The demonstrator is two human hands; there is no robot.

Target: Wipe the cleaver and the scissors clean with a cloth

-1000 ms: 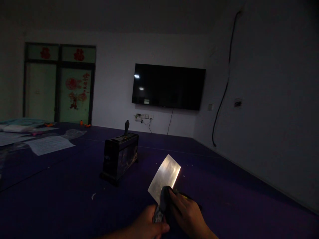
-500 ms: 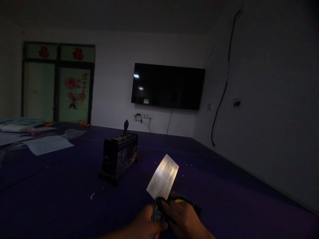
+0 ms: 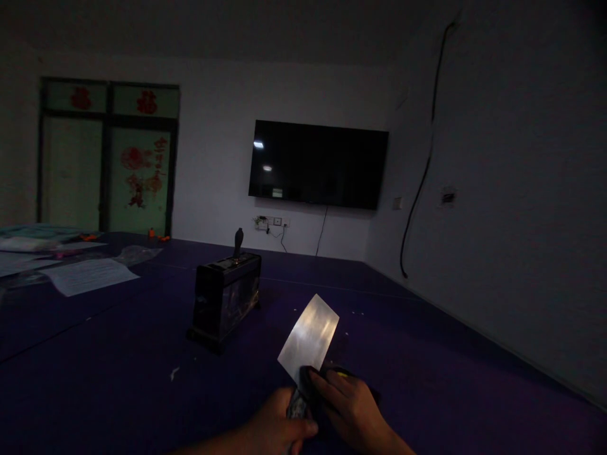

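A cleaver [image 3: 309, 340] with a broad, shiny blade points up and away from me in the middle foreground. My left hand [image 3: 277, 423] is closed round its grey-patterned handle [image 3: 296, 406]. At the base of the blade, the fingers of my right hand [image 3: 351, 407] are closed on a soft-looking black piece [image 3: 307, 378] and press it against the metal. Whether this is cloth or tape, I cannot tell. Behind the right hand, a bit of yellow [image 3: 342, 374] shows on something dark, mostly hidden.
A black box [image 3: 226, 297] with a dark upright handle [image 3: 238, 243] in its top stands on the purple tabletop [image 3: 118, 379]. Papers [image 3: 90, 277] and clear plastic [image 3: 137, 254] lie at left. White scraps [image 3: 175, 373] dot the surface. A television [image 3: 318, 164] hangs on the far wall.
My right hand has shifted slightly on the black piece, and less of the yellow part behind it shows. The cleaver and my left hand stay nearly in place.
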